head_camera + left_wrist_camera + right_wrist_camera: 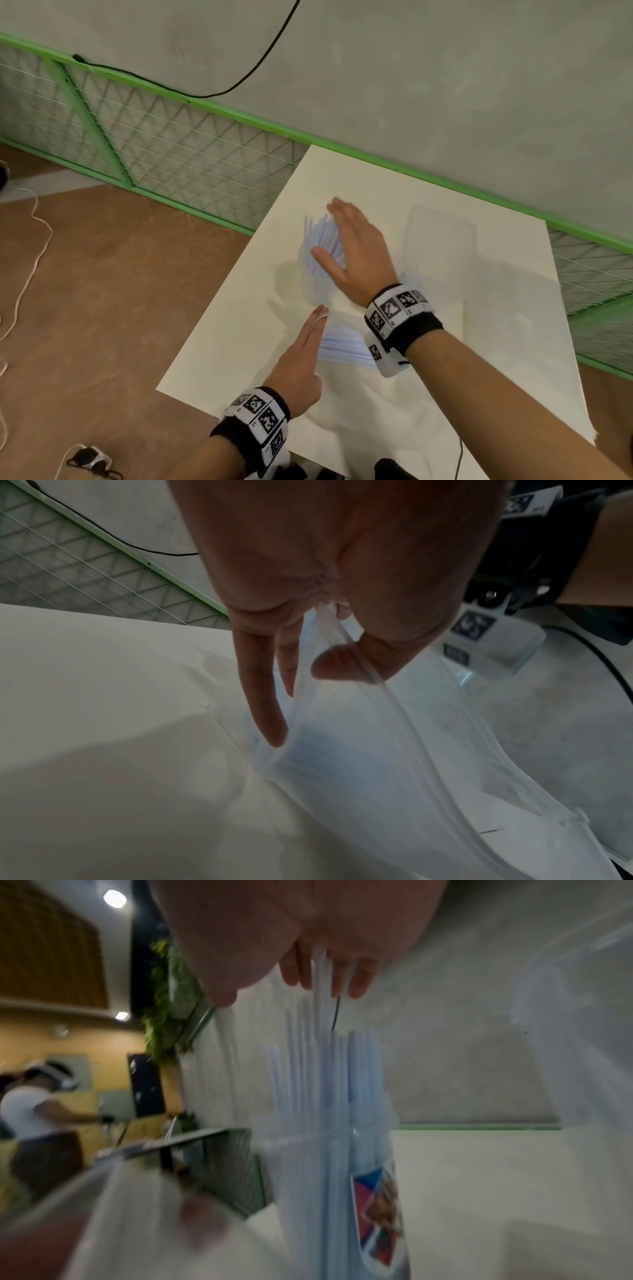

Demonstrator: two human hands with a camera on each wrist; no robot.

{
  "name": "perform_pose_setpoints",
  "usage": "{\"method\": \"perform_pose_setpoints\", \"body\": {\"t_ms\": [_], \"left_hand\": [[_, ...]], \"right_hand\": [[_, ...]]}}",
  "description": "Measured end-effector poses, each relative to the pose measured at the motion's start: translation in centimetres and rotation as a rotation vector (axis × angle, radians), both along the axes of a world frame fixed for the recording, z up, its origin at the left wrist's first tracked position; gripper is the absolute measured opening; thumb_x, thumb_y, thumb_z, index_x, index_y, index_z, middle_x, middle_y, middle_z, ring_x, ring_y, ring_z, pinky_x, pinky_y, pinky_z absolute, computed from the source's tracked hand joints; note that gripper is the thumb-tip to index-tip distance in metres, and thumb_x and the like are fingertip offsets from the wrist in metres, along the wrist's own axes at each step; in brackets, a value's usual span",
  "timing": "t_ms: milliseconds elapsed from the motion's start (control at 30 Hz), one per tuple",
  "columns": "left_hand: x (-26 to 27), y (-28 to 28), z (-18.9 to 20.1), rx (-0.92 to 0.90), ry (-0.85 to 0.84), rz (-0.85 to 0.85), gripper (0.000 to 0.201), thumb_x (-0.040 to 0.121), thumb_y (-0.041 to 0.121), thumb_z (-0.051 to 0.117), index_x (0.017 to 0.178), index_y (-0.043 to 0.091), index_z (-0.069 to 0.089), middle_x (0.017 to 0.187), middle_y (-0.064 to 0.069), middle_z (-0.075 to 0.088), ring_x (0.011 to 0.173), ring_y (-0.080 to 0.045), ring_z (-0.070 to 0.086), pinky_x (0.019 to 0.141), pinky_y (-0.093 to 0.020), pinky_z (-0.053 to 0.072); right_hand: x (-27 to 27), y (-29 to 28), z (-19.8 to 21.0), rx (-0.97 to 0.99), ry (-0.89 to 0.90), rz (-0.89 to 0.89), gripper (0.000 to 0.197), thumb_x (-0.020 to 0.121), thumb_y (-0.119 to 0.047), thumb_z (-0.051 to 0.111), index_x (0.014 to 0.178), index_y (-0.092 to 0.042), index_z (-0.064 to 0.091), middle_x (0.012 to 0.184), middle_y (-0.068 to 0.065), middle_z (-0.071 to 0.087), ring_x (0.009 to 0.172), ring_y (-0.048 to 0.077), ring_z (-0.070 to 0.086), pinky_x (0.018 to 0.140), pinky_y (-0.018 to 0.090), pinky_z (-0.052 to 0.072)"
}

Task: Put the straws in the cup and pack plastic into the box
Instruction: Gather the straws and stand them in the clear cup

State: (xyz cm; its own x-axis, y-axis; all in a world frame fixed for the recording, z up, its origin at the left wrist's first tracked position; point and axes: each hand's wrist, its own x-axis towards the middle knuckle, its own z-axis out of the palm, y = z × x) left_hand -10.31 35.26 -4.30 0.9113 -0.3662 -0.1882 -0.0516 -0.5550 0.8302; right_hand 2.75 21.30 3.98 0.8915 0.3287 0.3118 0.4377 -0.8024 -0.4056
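A clear cup [313, 274] stands on the white table [496, 325], with several white straws [323, 236] upright in it. My right hand [342, 233] hovers over them, fingers straight, touching the straw tops. In the right wrist view the fingertips [356, 982] rest among the straws [329, 1091], above the cup's printed label [377, 1218]. My left hand [308, 342] is nearer to me, and its thumb [342, 664] and fingers pinch the edge of a clear plastic bag [377, 750]. More straws [346, 346] lie in that bag. A clear box [442, 236] sits open right of the cup.
A green mesh fence [171, 137] runs along the table's far and left sides, with a black cable [239, 78] on the wall above it. The table's left edge [233, 274] drops to a brown floor with cords. A person [37, 1118] stands far off in the right wrist view.
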Motion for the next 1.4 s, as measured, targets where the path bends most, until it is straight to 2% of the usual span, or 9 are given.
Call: {"method": "perform_pose_setpoints", "body": {"t_ms": [100,433,567,667,767,867,967,1167,1400], "left_hand": [[-0.1,0.1,-0.1,0.006,-0.008,-0.007,0.104,0.072,-0.014,0.041,0.152,0.034,-0.004,0.154,0.032,-0.015,0.132,0.017,0.005,0.106,-0.01,0.025],[-0.1,0.2,0.5,-0.002,-0.007,-0.016,0.104,0.07,-0.013,0.039,0.153,0.033,-0.002,0.156,0.03,-0.013,0.135,0.009,0.017,0.108,-0.02,0.035],[0.0,0.2,0.2,-0.022,0.007,-0.011,0.104,0.071,-0.014,0.039,0.153,0.033,-0.003,0.156,0.031,-0.013,0.144,0.003,0.012,0.105,-0.009,0.024],[0.1,0.3,0.0,0.009,0.007,-0.008,0.106,0.071,-0.012,0.041,0.152,0.038,-0.005,0.156,0.032,-0.013,0.135,-0.007,0.037,0.099,-0.018,0.04],[0.4,0.1,-0.2,0.031,0.01,0.007,0.107,0.071,-0.013,0.042,0.152,0.037,-0.006,0.157,0.027,-0.009,0.132,-0.012,0.041,0.098,-0.015,0.04],[0.5,-0.2,-0.4,-0.012,0.025,-0.046,0.107,0.07,-0.018,0.04,0.153,0.032,-0.003,0.157,0.027,-0.01,0.145,0.005,0.006,0.096,0.008,0.013],[0.4,-0.8,-0.8,-0.021,0.03,-0.13,0.11,0.069,-0.017,0.042,0.149,0.039,-0.009,0.157,0.028,-0.013,0.143,0.011,-0.005,0.101,0.005,0.012],[0.2,-1.1,-0.9,-0.026,0.015,-0.146,0.109,0.069,-0.015,0.043,0.149,0.039,-0.008,0.158,0.027,-0.011,0.142,0.014,-0.005,0.114,-0.009,0.015],[-0.1,-0.7,-0.5,-0.006,0.029,-0.096,0.11,0.069,-0.016,0.044,0.151,0.037,-0.006,0.15,0.038,-0.014,0.141,0.013,0.002,0.105,0.0,0.016]], "right_hand": [[-0.6,0.8,-1.8,-0.23,0.069,0.103,0.069,0.097,-0.057,0.03,0.153,-0.017,0.028,0.161,-0.001,0.024,0.15,0.017,0.013,0.118,0.042,0.019],[1.1,2.0,-1.0,-0.357,0.094,0.041,0.062,0.099,-0.054,0.027,0.153,-0.023,0.028,0.16,-0.006,0.026,0.15,0.017,0.012,0.116,0.043,0.009],[-0.5,1.5,0.3,-0.124,0.011,0.03,0.048,0.099,-0.041,0.035,0.143,-0.024,0.043,0.154,-0.008,0.037,0.146,0.015,0.024,0.11,0.04,0.016],[-4.3,0.5,0.1,0.077,-0.037,0.082,0.038,0.085,-0.017,0.04,0.114,-0.014,0.063,0.118,0.002,0.065,0.105,0.024,0.061,0.087,0.038,0.046],[-9.2,-0.5,-1.8,-0.021,0.085,0.156,0.029,0.077,-0.014,0.036,0.084,-0.014,0.063,0.078,0.005,0.065,0.066,0.03,0.062,0.056,0.038,0.052],[-11.5,-1.5,-5.1,-0.383,0.425,0.125,0.029,0.088,-0.006,0.04,0.103,-0.013,0.063,0.101,0.009,0.065,0.09,0.033,0.062,0.07,0.038,0.046],[-12.1,-2.9,-9.2,-0.532,0.564,0.042,0.038,0.091,-0.002,0.043,0.129,-0.008,0.051,0.125,0.012,0.054,0.112,0.034,0.052,0.086,0.041,0.043],[-13.2,-3.0,-12.4,-0.574,0.511,-0.023,0.039,0.084,-0.004,0.053,0.124,-0.007,0.055,0.124,0.013,0.056,0.108,0.037,0.056,0.087,0.046,0.046],[-12.5,-2.6,-12.2,-0.487,0.482,-0.078,0.05,0.083,-0.008,0.052,0.132,-0.011,0.048,0.138,0.007,0.047,0.119,0.031,0.05,0.098,0.039,0.039]]}}
